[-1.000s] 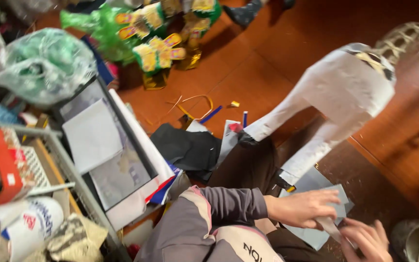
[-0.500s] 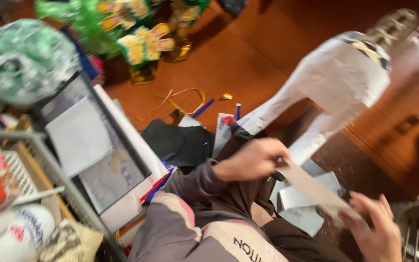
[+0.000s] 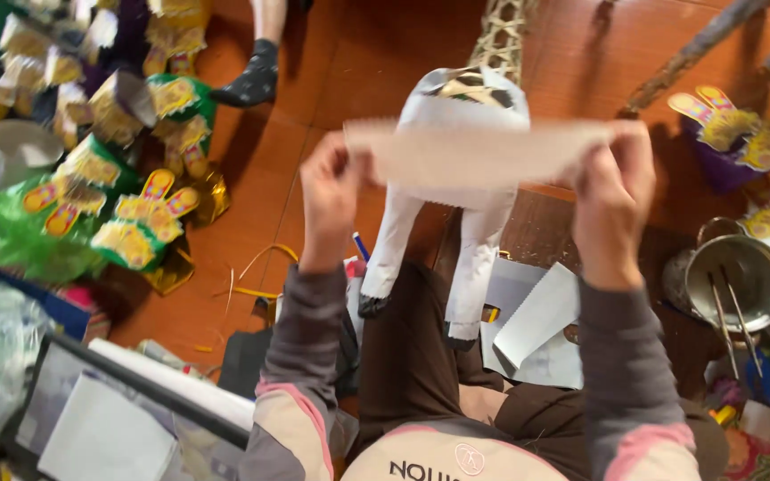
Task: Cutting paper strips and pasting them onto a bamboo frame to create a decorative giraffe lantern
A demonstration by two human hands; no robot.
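I hold a long white paper strip [image 3: 474, 151] with a zigzag-cut edge stretched level in front of me. My left hand [image 3: 330, 191] pinches its left end and my right hand [image 3: 612, 200] pinches its right end. Behind and below the strip stands a white papier-mâché animal figure [image 3: 465, 223] with two pale legs on the red-brown floor. More cut white paper sheets [image 3: 536, 325] lie on the floor by my lap, to the right of the figure's legs.
Colourful fringed paper figures [image 3: 126, 214] are heaped at the left. A metal pot [image 3: 741, 276] with sticks stands at the right, near more decorated pieces [image 3: 733, 125]. A dark tray with papers [image 3: 100, 428] is at the lower left. Another person's socked foot [image 3: 256, 80] rests at the top.
Both hands have risen from my lap and now hold the paper strip stretched out in front of the white figure. The view has swung to the right.
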